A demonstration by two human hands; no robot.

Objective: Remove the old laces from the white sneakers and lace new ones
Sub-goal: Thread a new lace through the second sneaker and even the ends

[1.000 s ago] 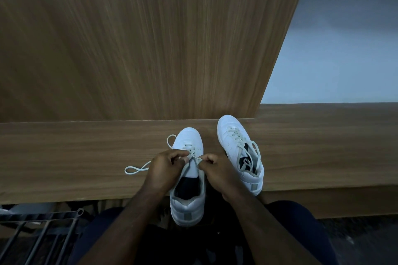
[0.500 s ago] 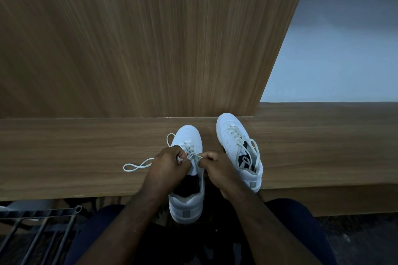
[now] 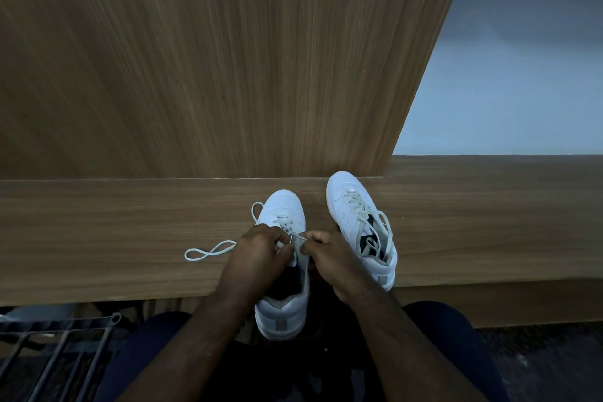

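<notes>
Two white sneakers stand on a wooden ledge (image 3: pixel 98 232), toes pointing away from me. The left sneaker (image 3: pixel 284 303) overhangs the ledge's near edge with its heel toward my lap. Its pale lace (image 3: pixel 208 251) trails out to the left in a loop on the wood. My left hand (image 3: pixel 257 254) and my right hand (image 3: pixel 329 258) meet over the sneaker's eyelets, each pinching a piece of the lace between fingertips. The right sneaker (image 3: pixel 350 206) stands just beside my right hand, laced, with loose lace ends lying in its opening.
A tall wooden panel (image 3: pixel 228 59) rises right behind the ledge. A pale floor (image 3: pixel 505 91) shows to the right of it. A dark metal rack (image 3: pixel 55 346) sits low at the left, below the ledge. My knees in dark trousers fill the bottom.
My hands have stayed over the left sneaker's eyelets, fingers shifting slightly on the lace. The looped lace end on the ledge barely moved.
</notes>
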